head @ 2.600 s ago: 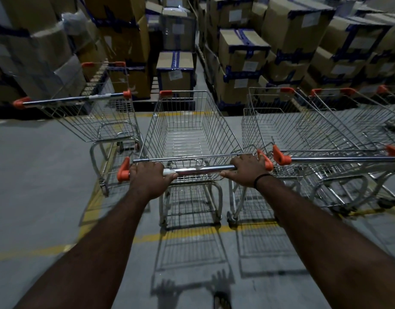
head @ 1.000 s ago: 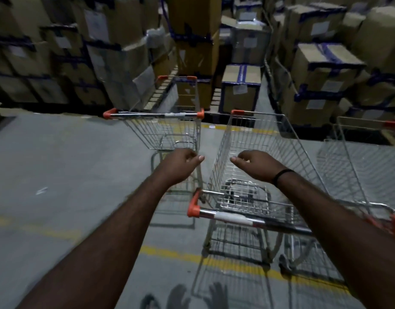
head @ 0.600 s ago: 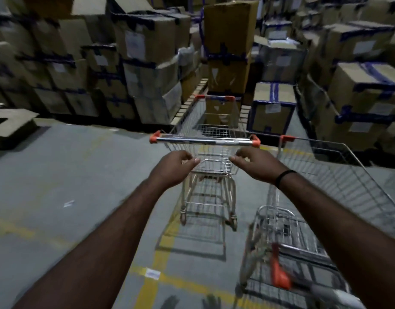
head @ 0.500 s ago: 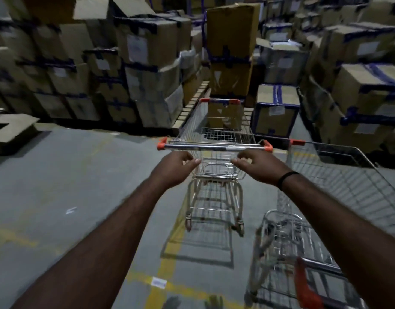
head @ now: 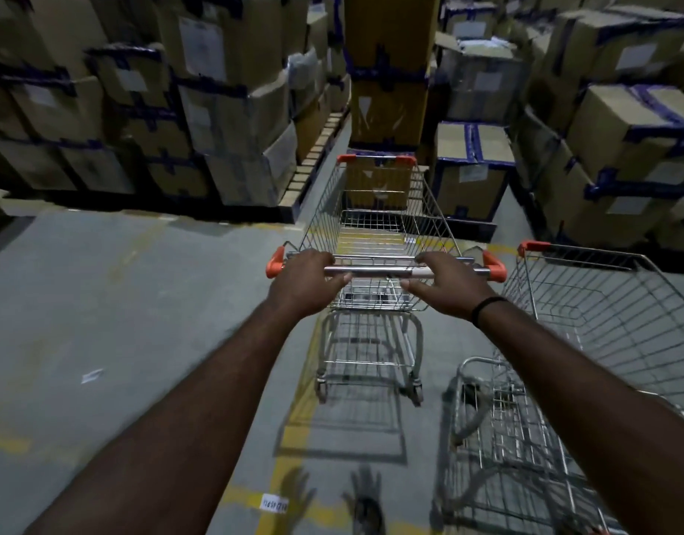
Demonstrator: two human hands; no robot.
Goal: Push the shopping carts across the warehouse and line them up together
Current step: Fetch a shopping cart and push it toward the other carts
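Gripping handle bar of cart: left hand at left end, right hand toward right end, both curled round bar; second cart just right.

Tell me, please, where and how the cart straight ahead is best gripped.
The handle bar between its orange end caps, from behind the cart, palms down and wide apart: it runs crosswise at the near end, facing you.

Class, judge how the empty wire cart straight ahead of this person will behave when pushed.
Probably light for its size: the cart is empty wire mesh. It should roll readily on its small wheels over the smooth floor, perhaps veering. The metal frame looks rigid, so unlikely to flex.
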